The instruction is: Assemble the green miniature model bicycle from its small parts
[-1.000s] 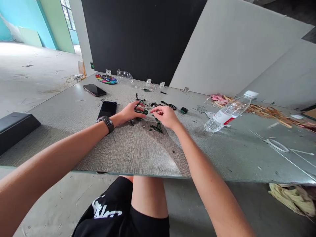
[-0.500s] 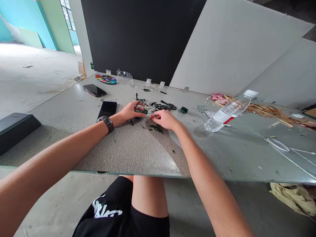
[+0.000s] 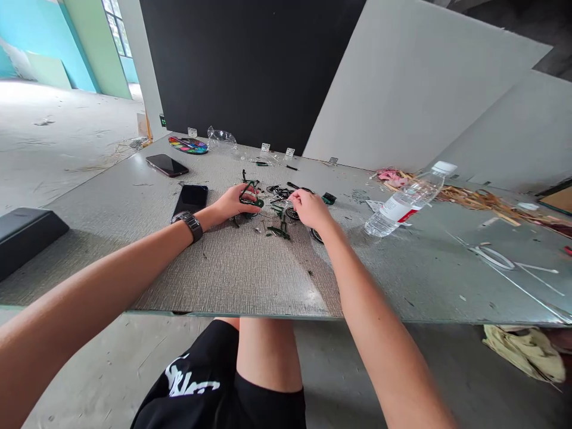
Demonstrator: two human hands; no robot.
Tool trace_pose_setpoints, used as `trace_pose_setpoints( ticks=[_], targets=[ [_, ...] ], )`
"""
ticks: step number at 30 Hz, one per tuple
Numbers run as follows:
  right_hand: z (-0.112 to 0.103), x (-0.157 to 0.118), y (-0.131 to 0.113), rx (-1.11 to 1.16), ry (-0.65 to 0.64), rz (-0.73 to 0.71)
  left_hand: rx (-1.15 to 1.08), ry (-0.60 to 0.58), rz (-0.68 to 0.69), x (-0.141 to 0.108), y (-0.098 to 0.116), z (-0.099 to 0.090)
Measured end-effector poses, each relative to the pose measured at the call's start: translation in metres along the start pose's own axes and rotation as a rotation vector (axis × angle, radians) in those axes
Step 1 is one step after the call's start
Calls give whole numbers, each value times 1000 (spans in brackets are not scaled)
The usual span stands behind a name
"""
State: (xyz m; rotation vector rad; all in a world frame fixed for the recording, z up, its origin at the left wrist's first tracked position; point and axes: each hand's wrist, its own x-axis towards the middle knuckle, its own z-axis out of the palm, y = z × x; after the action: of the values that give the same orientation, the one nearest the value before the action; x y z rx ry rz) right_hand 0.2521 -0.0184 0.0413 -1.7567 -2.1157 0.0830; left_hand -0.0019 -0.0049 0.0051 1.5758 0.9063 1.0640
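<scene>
My left hand [image 3: 231, 203], with a dark watch [image 3: 190, 224] on its wrist, grips a small green frame piece [image 3: 251, 194] on the grey table [image 3: 232, 274]. My right hand [image 3: 308, 208] rests just right of it, fingers curled and pinching among small black and green parts [image 3: 277, 192]. What exactly the fingertips hold is too small to tell. More green bits [image 3: 279, 231] lie between the hands, and a small dark ring [image 3: 316, 236] lies under my right wrist.
Two dark phones [image 3: 192, 198] [image 3: 167, 165] lie left of the hands. A paint palette [image 3: 187, 145] and clear wrapping [image 3: 221, 138] sit at the back. A water bottle [image 3: 409, 201] lies to the right, with wood scraps [image 3: 482, 199] beyond. A black box [image 3: 27, 235] is at far left.
My right hand has moved forward and a little right, away from the green bits near the front toward the black parts behind them. My left hand stays on the green frame piece.
</scene>
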Motion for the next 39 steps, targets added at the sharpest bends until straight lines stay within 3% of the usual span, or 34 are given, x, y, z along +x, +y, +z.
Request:
trace_pose_setpoints(
  ticks=[4, 9, 16, 21, 26, 30, 33, 36, 39],
  targets=[
    [3, -2, -6, 4, -57, -52, 7, -8, -2, -1, 3, 0],
    [6, -6, -13, -8, -139, -18, 49, -19, -6, -4, 8, 0],
    [-7, -5, -2, 28, -136, -33, -7, -6, -20, -3, 6, 1],
    [-17, -7, -5, 141, -299, -127, -16, -2, -26, -2, 5, 1],
    [-14, -10, -17, 235, -491, -205, -35, 7, -13, -1, 3, 1],
    [-12, -9, -19, 214, -544, -211, -32, 9, -13, -1, 3, 1],
    [-17, -8, -12, 197, -419, -200, -53, 19, -21, -2, 4, 1],
    [-25, -6, 5, 114, -28, -63, -147, 83, -47, -1, 4, 0],
    [-29, -3, 26, 11, 157, 99, -235, 159, -98, 1, 3, -1]
  ],
)
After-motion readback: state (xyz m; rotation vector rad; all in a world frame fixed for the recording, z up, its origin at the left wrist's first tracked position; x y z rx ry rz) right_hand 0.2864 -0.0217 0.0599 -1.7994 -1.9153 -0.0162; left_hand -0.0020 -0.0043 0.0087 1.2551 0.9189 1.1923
